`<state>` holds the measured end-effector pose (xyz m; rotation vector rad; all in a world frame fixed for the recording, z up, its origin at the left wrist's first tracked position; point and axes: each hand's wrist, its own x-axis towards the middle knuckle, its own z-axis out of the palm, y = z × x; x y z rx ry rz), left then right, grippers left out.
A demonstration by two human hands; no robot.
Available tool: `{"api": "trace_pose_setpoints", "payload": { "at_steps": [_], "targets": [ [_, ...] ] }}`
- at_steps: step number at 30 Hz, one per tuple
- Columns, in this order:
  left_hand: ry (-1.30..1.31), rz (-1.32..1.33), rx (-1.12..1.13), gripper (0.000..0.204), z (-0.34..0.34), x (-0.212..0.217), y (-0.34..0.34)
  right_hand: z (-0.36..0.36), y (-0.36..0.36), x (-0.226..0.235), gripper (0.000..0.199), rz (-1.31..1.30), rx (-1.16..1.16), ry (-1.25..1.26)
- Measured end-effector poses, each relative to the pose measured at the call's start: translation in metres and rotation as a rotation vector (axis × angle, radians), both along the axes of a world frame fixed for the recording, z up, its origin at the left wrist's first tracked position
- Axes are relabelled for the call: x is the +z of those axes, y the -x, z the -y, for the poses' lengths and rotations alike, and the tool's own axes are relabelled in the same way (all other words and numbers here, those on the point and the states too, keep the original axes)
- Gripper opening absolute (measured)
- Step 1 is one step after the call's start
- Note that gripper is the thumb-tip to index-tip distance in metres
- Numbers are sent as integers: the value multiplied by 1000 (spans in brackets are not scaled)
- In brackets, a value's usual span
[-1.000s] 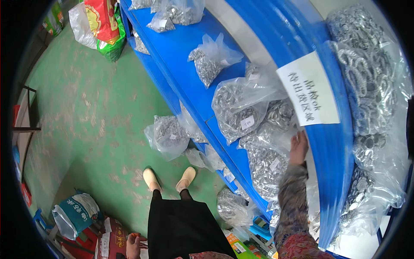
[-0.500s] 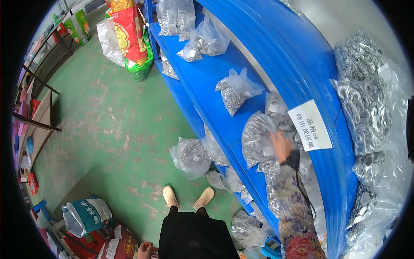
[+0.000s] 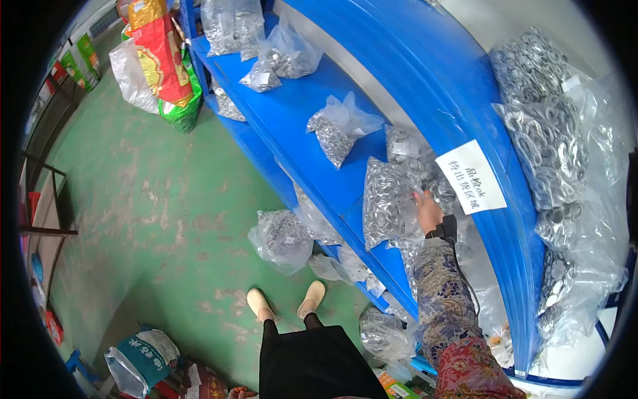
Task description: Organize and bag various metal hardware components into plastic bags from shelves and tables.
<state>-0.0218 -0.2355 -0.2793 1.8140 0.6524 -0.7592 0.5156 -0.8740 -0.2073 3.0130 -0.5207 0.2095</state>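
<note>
My right hand [image 3: 428, 211] reaches onto the blue shelf from the right, its fingers closed at the edge of a clear plastic bag of silver metal rings [image 3: 387, 203]. The bag rests on the shelf, leaning against other bags. Right behind it sits another bag of metal parts [image 3: 407, 144], partly covered. Farther along the shelf lies a smaller tied bag of metal parts [image 3: 334, 136]. Only the fingers of my left hand [image 3: 240, 393] show at the lower edge, curled; what they hold, if anything, I cannot make out.
A white paper sign [image 3: 471, 176] hangs on the blue shelf beam [image 3: 425, 93]. More ring-filled bags [image 3: 541, 143] lie on the level at right. On the green floor [image 3: 146, 219] stand a bag of metal parts [image 3: 282, 239], a teal sack [image 3: 143, 359] and colourful sacks [image 3: 159, 53].
The bag at my right hand, blurred before, now shows sharp with its rings spread flatter and its top lower. The whole view has shifted slightly, and my left hand has slipped lower in it.
</note>
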Motion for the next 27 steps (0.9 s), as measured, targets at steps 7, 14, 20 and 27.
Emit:
{"api": "trace_pose_setpoints", "payload": {
  "at_steps": [7,14,20,27],
  "targets": [
    [213,-327,554,33,31,112,-127,-97,10,93,46,128,80,-161],
    [256,-249,437,31,51,105,-160,-128,-10,31,36,-47,672,97],
    [302,-278,623,27,48,118,-121,-105,0,31,36,-106,548,73],
    [355,-304,718,31,25,129,-112,-136,-1,42,49,-193,525,167]
  ]
}}
